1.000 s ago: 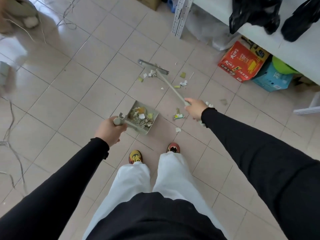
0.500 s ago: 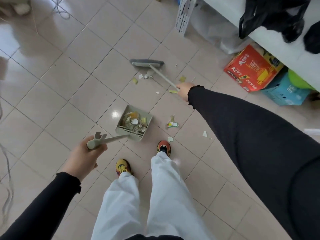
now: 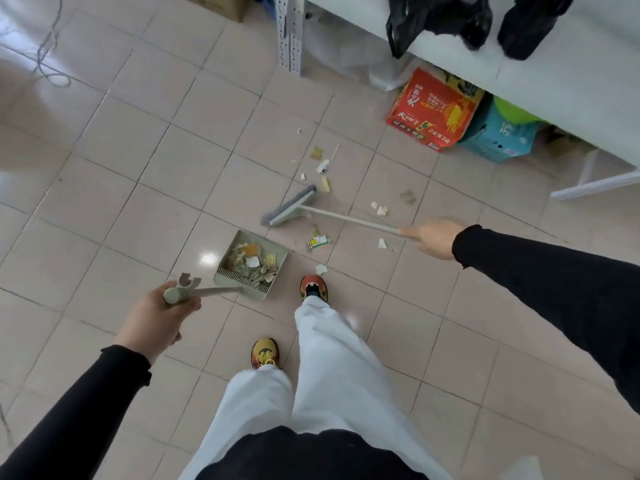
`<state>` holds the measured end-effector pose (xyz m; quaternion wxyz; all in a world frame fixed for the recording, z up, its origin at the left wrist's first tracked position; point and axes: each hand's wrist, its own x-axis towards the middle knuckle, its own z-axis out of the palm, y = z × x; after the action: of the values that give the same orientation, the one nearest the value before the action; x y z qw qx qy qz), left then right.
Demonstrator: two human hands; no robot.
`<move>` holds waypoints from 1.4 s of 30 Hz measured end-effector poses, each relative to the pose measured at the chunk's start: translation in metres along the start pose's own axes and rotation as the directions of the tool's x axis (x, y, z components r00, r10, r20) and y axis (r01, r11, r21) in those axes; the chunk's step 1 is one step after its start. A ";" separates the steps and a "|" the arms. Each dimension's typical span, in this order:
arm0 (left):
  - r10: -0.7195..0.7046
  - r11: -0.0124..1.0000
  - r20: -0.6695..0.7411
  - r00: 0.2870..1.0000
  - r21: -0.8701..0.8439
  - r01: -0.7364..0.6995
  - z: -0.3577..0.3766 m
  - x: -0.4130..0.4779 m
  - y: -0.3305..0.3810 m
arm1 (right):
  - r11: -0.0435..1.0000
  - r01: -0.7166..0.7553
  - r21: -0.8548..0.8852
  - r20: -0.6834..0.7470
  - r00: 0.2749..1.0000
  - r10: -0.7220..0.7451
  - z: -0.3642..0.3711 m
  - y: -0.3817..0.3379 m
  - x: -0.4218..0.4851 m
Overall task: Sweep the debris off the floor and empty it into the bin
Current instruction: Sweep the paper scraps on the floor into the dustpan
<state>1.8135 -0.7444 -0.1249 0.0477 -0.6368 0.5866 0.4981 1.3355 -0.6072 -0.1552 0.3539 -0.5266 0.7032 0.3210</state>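
Although the floor (image 3: 138,174) is still littered, the broom (image 3: 289,206) has moved: a second ago its head lay out beyond the scraps on the far left. Now it has swung across to the right and sits just past the open mouth of the dustpan (image 3: 242,283). The right hand (image 3: 433,239) has travelled out to the side with it and is closed round the end of the shaft. That looks like the start of another pull toward the pan, so the sweeping seems only part done.

Under the white table (image 3: 554,84) stand a red carton (image 3: 433,109) and, touching it, a blue carton (image 3: 498,142); what they hold cannot be seen. No bin is in view, so the emptying is still to come.

The dustpan rests flat on the floor just ahead of the forward shoe, and the left hand (image 3: 159,313) is wrapped round its long handle. Inside it lies a heap of crumpled paper (image 3: 254,261) in white, yellow and orange, covering most of the tray.

Loose bits remain outside: a green and yellow wrapper (image 3: 318,241) between broom and pan, a white scrap (image 3: 321,269) by the shoe, and a cluster of small pieces (image 3: 323,166) beyond the broom head.
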 end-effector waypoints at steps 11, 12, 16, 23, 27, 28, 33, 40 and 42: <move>0.115 0.972 0.169 0.979 0.182 -0.146 -0.004 -0.008 -0.007 | 0.660 -0.158 0.734 -0.022 0.967 0.255 0.140 -0.097 -0.144; 0.123 0.970 0.182 0.976 0.185 -0.157 -0.001 -0.008 -0.006 | 0.615 -0.158 0.773 -0.018 0.963 0.269 0.144 -0.112 -0.149; 0.126 0.960 0.211 0.969 0.220 -0.172 0.011 -0.002 -0.001 | 0.495 -0.189 0.848 0.013 0.942 0.336 0.157 -0.148 -0.154; 0.085 0.976 0.211 0.974 0.181 -0.124 0.034 0.007 0.019 | 0.650 -0.250 0.717 0.039 0.946 0.321 0.157 -0.191 -0.111; 0.089 0.981 0.201 0.976 0.153 -0.121 0.040 0.009 0.029 | 0.802 -0.231 0.551 0.040 0.967 0.251 0.175 -0.187 -0.125; 0.088 0.981 0.200 0.976 0.155 -0.120 0.041 0.009 0.030 | 0.828 -0.217 0.518 0.037 0.972 0.232 0.180 -0.181 -0.136; 0.078 0.980 0.197 0.977 0.166 -0.111 0.045 0.008 0.027 | 0.833 -0.256 0.490 0.005 0.957 0.291 0.219 -0.146 -0.190; 0.085 0.976 0.203 0.975 0.178 -0.123 0.049 -0.004 0.022 | 0.562 -0.189 0.805 0.032 0.960 0.278 0.222 -0.158 -0.191; 0.093 0.971 0.207 0.974 0.198 -0.135 0.051 -0.008 0.020 | 0.527 -0.180 0.831 0.037 0.962 0.270 0.210 -0.176 -0.169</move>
<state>1.7693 -0.7126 -0.1343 0.1439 -0.5408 0.6643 0.4954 1.5725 -0.3891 -0.1418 0.4807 -0.2181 0.8488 -0.0294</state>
